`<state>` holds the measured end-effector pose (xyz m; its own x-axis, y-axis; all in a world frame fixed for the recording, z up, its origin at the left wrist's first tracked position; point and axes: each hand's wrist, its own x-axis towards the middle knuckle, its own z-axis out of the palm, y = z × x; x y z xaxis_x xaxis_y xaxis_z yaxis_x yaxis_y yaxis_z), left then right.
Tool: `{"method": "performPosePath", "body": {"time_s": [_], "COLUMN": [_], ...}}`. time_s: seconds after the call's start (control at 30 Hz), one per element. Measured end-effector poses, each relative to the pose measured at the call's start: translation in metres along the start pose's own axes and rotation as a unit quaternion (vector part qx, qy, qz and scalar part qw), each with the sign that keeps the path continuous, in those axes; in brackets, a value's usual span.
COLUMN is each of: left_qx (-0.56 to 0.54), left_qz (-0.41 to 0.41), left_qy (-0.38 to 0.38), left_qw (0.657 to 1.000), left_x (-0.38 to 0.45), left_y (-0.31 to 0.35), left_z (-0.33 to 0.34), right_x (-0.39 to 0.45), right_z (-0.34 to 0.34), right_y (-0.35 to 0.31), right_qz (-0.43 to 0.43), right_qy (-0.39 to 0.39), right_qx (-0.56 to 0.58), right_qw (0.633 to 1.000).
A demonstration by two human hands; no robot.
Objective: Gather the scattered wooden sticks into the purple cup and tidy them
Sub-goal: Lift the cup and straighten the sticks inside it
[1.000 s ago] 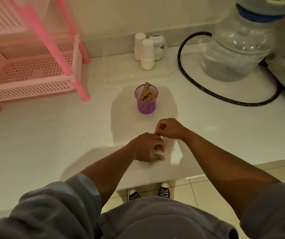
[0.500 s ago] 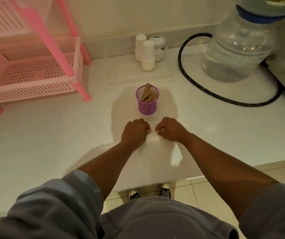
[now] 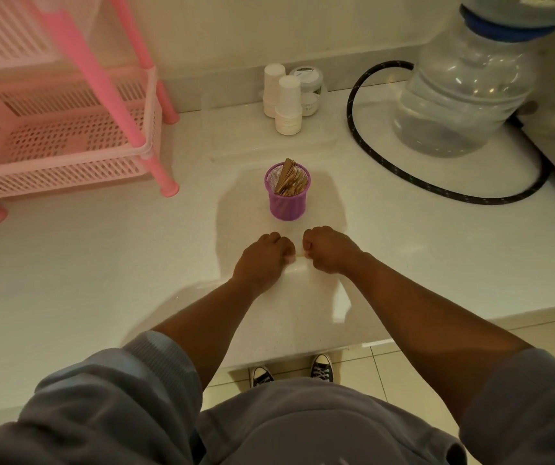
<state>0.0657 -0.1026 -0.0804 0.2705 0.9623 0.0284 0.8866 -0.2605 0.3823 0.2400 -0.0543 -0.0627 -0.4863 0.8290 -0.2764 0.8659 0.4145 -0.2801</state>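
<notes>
Left hand (image 3: 264,255) forward, beside right hand (image 3: 328,248).

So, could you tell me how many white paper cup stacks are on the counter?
2: one stack stands by the back wall, the other just in front of it, both beside a jar. Others may be hidden behind.

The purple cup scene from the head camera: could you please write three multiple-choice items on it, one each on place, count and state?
1. Where does the purple cup stand?
A. just beyond both hands
B. inside the pink rack
C. on the floor

2. How many stacks of white paper cups stand by the wall?
A. none
B. two
C. five

3. How are the left hand and right hand?
A. flat, fingers spread
B. curled, close together
C. inside the cup

Key: 1 A, the cup stands just past the knuckles; 2 B, two stacks show; 3 B, both look like fists, nearly meeting.
</notes>
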Motion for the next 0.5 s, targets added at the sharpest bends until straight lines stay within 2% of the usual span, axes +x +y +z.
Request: {"method": "performPosePath", "body": {"time_s": [0.13,0.3,0.5], "left_qx": [-0.001,0.028,0.01], "left_qz": [-0.032,-0.014,0.004], "left_qy": [-0.001,-0.021,0.015], "left_qw": [0.999,0.999,1.0], "left_x": [0.0061,0.009,0.0041], "left_y": [0.0014,0.0011,-0.0005], "left_z": [-0.0015,0.0018,0.0036], "right_x": [0.0002,-0.0007,-0.0033], "right_z": [0.0005,0.0019,0.0016], "right_y": [0.0013,0.0001,-0.0063], "right_qz": [-0.009,-0.021,-0.017], "right_qy": [0.002,0.0,0.003], "right_qx": [-0.003,-0.012,-0.044], "right_qw": [1.0,1.0,0.999]}}
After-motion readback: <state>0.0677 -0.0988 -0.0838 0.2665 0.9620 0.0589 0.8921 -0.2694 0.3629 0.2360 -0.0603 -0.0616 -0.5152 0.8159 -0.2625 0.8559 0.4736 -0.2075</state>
